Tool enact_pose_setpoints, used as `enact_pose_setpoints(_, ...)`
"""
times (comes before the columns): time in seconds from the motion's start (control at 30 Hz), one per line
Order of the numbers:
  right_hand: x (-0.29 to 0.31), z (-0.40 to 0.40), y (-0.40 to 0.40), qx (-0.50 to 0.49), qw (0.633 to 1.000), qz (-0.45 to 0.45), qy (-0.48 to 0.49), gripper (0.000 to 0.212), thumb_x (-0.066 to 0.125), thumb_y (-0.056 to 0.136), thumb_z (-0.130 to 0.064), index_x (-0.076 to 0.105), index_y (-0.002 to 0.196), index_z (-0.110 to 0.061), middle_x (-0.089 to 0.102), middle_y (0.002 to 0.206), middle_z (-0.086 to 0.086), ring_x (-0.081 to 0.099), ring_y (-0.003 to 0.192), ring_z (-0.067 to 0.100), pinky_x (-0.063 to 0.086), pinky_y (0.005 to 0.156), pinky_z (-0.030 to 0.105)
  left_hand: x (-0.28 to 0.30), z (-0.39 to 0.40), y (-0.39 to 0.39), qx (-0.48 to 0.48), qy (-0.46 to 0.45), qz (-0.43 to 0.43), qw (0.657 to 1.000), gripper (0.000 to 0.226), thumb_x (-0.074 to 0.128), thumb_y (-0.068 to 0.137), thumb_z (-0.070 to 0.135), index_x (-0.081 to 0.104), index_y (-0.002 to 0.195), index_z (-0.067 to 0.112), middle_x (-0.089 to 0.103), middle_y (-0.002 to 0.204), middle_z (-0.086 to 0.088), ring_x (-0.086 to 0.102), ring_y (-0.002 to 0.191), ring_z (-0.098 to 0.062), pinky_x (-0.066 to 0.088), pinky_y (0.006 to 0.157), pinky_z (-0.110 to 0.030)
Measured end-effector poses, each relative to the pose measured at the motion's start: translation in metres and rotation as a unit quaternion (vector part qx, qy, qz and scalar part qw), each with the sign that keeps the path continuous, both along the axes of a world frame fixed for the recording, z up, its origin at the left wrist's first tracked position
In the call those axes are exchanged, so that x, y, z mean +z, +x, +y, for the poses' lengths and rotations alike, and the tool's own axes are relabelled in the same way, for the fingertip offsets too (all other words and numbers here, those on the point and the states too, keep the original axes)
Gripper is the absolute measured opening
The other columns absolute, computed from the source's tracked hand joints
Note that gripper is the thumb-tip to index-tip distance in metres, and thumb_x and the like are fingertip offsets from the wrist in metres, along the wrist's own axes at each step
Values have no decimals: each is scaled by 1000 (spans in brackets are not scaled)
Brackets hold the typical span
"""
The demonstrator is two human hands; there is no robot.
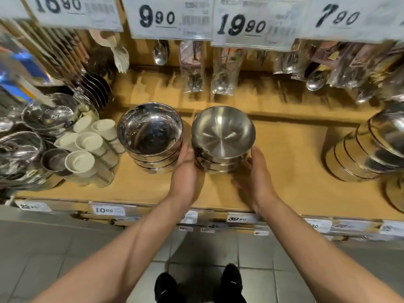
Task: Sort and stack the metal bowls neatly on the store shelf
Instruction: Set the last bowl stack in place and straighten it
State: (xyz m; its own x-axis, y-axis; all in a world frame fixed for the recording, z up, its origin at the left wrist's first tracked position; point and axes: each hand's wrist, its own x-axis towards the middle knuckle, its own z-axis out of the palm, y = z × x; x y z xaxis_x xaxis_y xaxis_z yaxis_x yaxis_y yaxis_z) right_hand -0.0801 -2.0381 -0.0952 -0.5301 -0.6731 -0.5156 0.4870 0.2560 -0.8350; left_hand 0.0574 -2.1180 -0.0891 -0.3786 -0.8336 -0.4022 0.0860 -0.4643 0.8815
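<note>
Two neat stacks of metal bowls are seen side by side in the middle of the wooden shelf (284,162): a stack of mirror-polished bowls (150,136) on the left and a stack of brushed bowls (223,138) just to its right, nearly touching. By that much the sorting by finish seems done. A larger leaning stack of bowls (367,149) at the right end is left tilted, and a jumble of steel ware (37,127) beside white cups (87,143) is left at the left end; these are judged to be what remains. The brushed stack is flanked by both hands. The left hand (185,171) is laid with straight fingers between the two stacks, against the brushed one's side. The right hand (253,169), somewhat blurred, is set with loosely extended fingers against its right side; no bowl is gripped.
</note>
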Motion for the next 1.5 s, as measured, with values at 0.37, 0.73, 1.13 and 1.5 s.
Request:
enact_pose_setpoints(0.37,3,2,-68,42,997,36,-55,29,49,93,-57,71,97,-39,73,101,-8,67,96,12,53,75,29,8,28,-46,106,38,-19,993,18,47,105,30,62,109,23,76,91,7,67,112,-28,47,109,-55)
enact_pose_setpoints(0.73,-11,3,-87,74,995,47,-53,35,47,100,-52,71,120,-37,74,119,-9,69,112,12,56,83,26,13,-12,-59,-40,-5,-75,996,46,32,104,58,73,83,60,75,93,27,66,106,-9,55,79,-34)
enact_pose_setpoints(1.13,7,-29,-77,58,995,72,-42,46,37,101,-50,76,76,-55,77,90,-23,68,102,7,53,94,36,13,-25,-54,-27,32,-17,999,38,40,105,49,68,100,24,78,83,10,75,79,-8,56,56,-26)
enact_pose_setpoints(1.5,-1,-20,-74,42,997,54,-36,50,34,107,-47,77,82,-52,77,95,-22,71,92,-5,51,95,34,15,-23,-47,-14,48,-17,999,30,37,107,42,60,121,28,65,125,-3,59,121,-20,51,102,-47)
